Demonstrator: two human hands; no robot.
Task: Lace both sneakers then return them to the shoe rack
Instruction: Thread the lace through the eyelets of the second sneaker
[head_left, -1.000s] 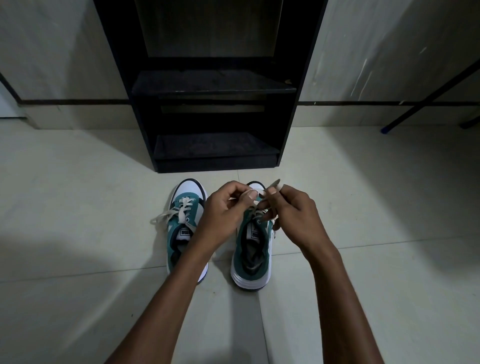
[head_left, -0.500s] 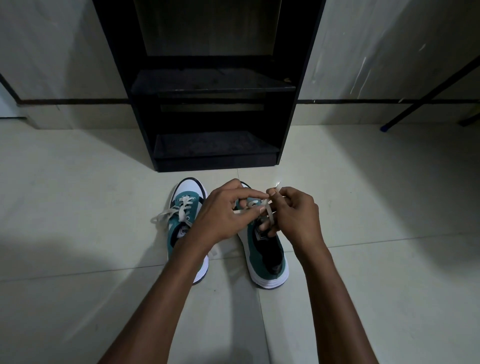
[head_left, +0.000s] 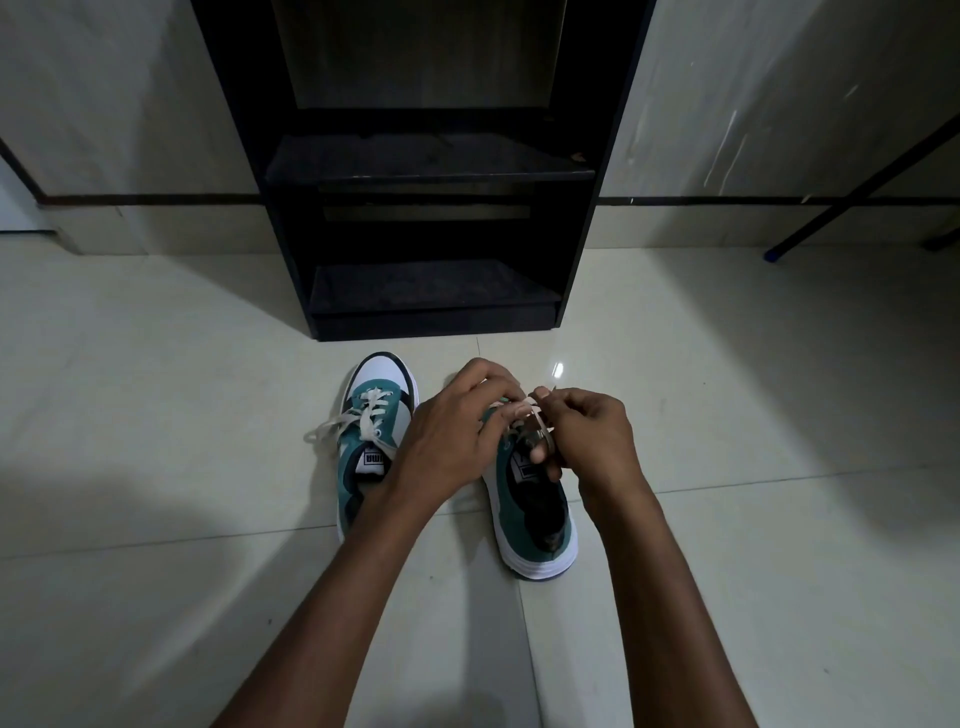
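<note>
Two green-and-white sneakers stand on the pale floor in front of the black shoe rack (head_left: 592, 218). The left sneaker (head_left: 371, 441) shows a cream lace knotted over its tongue, loose ends trailing left. Over the toe half of the right sneaker (head_left: 535, 519) both hands work. My left hand (head_left: 452, 436) pinches the cream lace (head_left: 522, 413) from the left. My right hand (head_left: 589, 441) grips the same lace from the right, fingers curled. The right sneaker's front and eyelets are hidden under the hands.
The rack has two dark shelves (head_left: 431, 158) with nothing on them. A dark slanted pole with a blue foot (head_left: 774, 254) stands at the right against the wall. Tiled floor (head_left: 156, 395) spreads to both sides.
The right sneaker's heel has swung to the right. Both hands have stayed over its front, working the lace, with the right hand's fingers curling lower.
</note>
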